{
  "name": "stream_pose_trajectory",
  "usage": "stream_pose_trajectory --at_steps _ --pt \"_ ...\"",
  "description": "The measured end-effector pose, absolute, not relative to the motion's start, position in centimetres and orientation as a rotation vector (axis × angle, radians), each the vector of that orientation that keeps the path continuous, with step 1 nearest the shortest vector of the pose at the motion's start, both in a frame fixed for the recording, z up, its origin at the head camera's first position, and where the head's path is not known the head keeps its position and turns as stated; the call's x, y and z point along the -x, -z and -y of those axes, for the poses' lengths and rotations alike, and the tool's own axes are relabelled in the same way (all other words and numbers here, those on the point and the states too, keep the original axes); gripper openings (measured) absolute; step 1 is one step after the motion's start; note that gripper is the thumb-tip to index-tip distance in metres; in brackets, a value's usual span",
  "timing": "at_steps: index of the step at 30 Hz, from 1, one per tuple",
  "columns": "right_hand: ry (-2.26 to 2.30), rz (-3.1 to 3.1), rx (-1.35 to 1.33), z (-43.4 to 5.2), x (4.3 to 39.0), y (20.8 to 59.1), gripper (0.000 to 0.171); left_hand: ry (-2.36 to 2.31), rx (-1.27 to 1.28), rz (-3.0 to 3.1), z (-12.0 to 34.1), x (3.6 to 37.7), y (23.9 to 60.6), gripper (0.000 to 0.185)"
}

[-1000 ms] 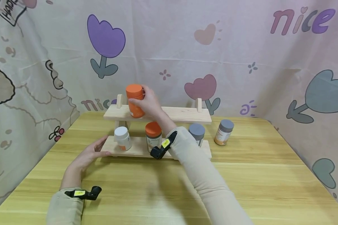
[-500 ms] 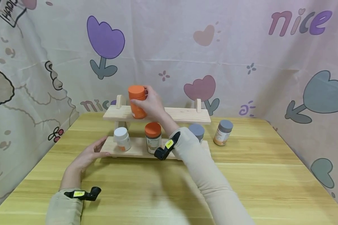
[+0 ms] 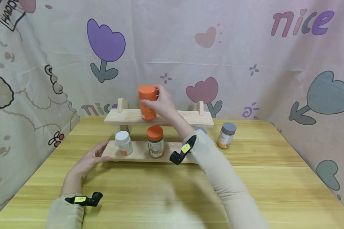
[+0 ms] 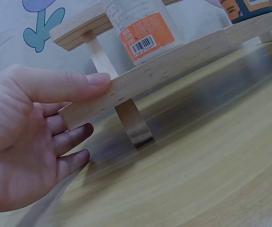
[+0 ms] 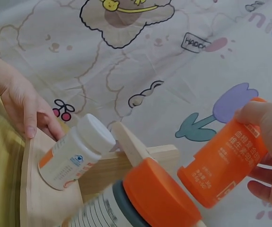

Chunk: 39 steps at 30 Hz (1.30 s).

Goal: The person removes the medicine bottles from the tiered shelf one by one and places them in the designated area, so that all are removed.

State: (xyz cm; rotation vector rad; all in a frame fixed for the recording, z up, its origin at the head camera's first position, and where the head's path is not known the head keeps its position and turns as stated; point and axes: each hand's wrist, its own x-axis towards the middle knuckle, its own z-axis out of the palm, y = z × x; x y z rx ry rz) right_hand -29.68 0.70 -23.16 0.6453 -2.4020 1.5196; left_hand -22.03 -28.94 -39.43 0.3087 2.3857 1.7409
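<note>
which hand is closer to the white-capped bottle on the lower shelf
Left. The left hand rests on the end of the lower shelf, just beside the white-capped bottle. The right hand is up at the top shelf, gripping the orange bottle.

Two arms in long beige sleeves, hands bare.
Each sleeve (image 3: 218, 171) ends at the wrist, where a small black camera mount (image 3: 181, 153) is strapped on, bearing a yellow sticker (image 3: 185, 148); the left wrist carries a matching one (image 3: 86, 199).
</note>
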Motion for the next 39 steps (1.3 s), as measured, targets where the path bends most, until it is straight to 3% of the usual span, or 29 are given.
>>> stream_pose_trajectory --at_steps 39 --pt "-1.558 2.349 -0.417 -12.8 29.1 23.7 0.062 -1.738 -0.294 -2.377 28.9 22.1 39.4 0.088"
